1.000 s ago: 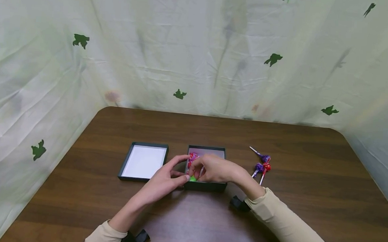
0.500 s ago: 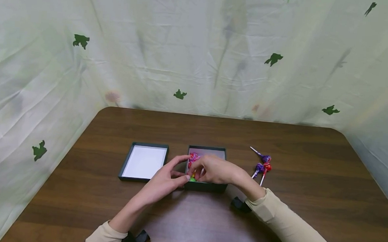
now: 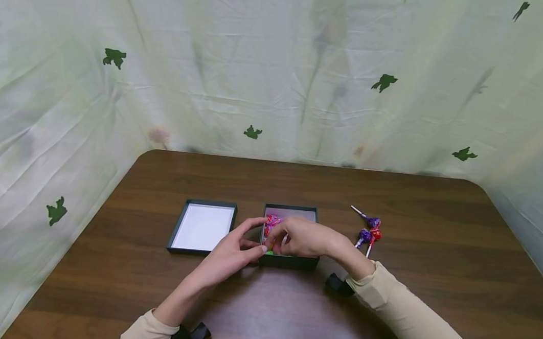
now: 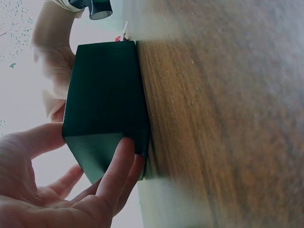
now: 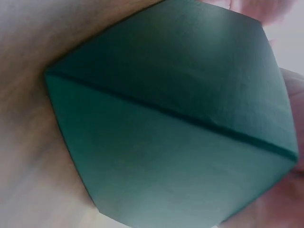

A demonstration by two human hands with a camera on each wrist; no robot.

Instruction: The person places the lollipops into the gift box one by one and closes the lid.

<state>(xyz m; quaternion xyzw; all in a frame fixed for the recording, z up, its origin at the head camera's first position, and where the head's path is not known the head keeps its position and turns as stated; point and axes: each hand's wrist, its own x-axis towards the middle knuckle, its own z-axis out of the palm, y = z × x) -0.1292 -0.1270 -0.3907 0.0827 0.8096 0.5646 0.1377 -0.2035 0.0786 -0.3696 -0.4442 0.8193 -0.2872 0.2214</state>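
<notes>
A dark green box (image 3: 288, 261) stands uncovered on the brown table. My left hand (image 3: 230, 249) holds its left side, the thumb at the near corner and the index fingertip farther back along the rim; the left wrist view shows other fingers against the outer wall. My right hand (image 3: 302, 236) reaches down into the box with bent fingers, at a green-wrapped lollipop (image 3: 269, 252) in the near left corner. Those fingertips are mostly hidden. Pink-and-red wrapped lollipops (image 3: 272, 222) lie behind them, along the left wall. In the right wrist view the box's outer walls (image 5: 166, 152) fill the picture.
Left of the box lies its lid (image 3: 203, 227), white inside facing up. To the right are two purple lollipops (image 3: 372, 222) and a red lollipop (image 3: 375, 233) with white sticks. A pale curtain (image 3: 276, 77) with green leaf shapes hangs behind the table (image 3: 291, 314).
My right fingers shift slightly in the near left corner, and less of the green wrapper shows than before. My left hand stays at the box's left side.
</notes>
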